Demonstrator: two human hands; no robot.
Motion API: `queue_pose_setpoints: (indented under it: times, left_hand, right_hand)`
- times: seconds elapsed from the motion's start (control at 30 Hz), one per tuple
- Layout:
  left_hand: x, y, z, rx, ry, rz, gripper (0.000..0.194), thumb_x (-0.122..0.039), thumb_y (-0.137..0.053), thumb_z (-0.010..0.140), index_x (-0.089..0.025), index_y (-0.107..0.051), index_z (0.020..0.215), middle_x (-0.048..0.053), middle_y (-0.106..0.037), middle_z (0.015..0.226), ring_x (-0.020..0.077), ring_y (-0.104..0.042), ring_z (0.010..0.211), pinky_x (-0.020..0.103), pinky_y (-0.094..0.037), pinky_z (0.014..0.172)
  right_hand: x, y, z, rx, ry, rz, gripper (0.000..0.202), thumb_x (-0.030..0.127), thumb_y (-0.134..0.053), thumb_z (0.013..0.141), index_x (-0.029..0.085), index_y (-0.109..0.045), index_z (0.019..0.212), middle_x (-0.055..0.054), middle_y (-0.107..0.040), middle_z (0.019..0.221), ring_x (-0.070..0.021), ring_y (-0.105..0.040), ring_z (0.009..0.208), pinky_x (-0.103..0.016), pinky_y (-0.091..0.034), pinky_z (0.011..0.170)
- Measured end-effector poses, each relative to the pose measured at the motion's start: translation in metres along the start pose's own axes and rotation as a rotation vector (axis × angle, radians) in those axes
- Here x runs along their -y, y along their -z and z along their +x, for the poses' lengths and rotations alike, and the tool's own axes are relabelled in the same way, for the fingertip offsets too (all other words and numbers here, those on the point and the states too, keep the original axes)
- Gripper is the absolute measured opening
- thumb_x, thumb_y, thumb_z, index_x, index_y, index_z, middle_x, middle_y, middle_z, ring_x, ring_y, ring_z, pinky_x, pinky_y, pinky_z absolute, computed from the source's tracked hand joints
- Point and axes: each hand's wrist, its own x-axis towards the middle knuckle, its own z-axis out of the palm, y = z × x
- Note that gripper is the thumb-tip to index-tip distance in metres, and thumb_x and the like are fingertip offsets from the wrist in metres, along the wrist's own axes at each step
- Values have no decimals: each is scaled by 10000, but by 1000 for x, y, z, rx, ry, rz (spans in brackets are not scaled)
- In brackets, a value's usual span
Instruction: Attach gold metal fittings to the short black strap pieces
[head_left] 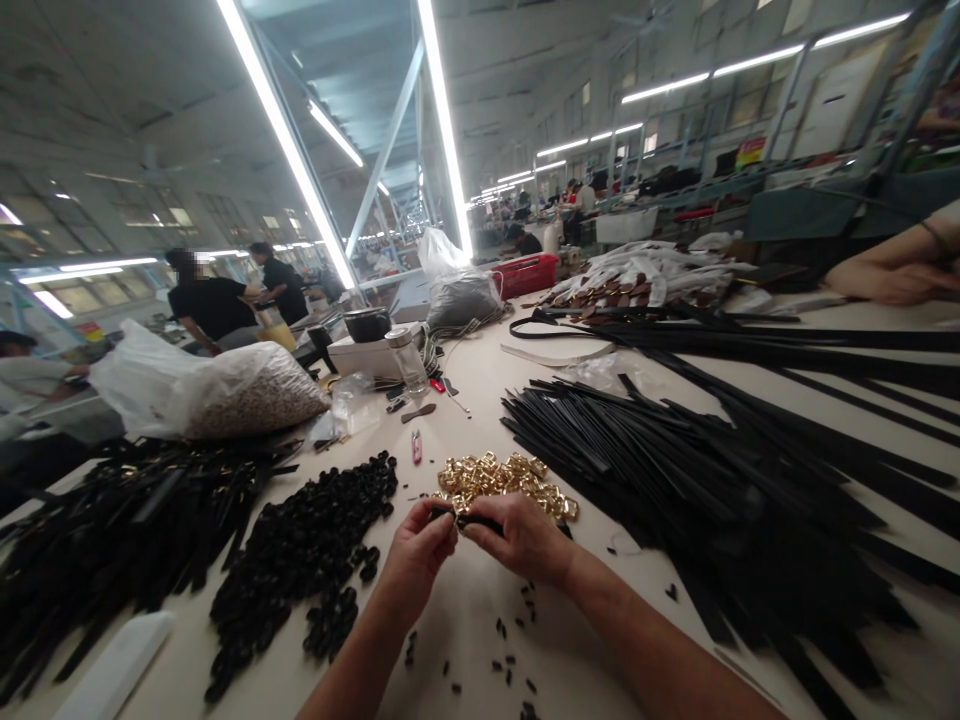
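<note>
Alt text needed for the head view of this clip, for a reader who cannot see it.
The left hand and right hand together pinch a thin black strap piece over a pale worktable, beside a heap of shiny gold metal buckles, small black loops and long black straps.

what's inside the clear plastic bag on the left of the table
The clear plastic bag is packed with small pale pieces, too small to identify. Anything deeper inside or beneath it is hidden.

The buckles [501,480] look like shiny gold metal; the straps [697,470] are matt black; the bag [202,390] is glossy clear plastic; the surface [480,400] is smooth and pale.
</note>
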Motion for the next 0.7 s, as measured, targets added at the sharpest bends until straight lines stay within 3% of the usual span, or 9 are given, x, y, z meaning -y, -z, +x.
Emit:
queue_pose_setpoints:
  times: [0.23,0.5,0.7]
  left_hand:
    - [4,-2,2,-50,63,-99,307,-194,-853,612,-155,-651,840,2,-628,820,61,-559,642,138,-468,585]
    - [0,-4,-4,87,34,57,203,-196,-816,657,-150,-643,751,-21,-576,669,62,-472,570,161,-407,553]
    - [-3,-2,-4,112,85,64,211,-244,-798,687,-129,-706,838,37,-643,788,102,-556,689,198,-459,663]
  right_hand:
    - [-7,-8,0,8,22,28,198,319,-559,901,189,-639,775,12,-631,681,-103,-535,598,-203,-336,569]
    - [-4,-7,1,44,-23,16,241,295,-570,883,179,-654,689,15,-622,623,-96,-529,567,-203,-323,552]
    - [-2,-4,1,5,-31,-25,265,276,-593,850,164,-573,611,39,-541,558,-74,-453,518,-203,-267,509]
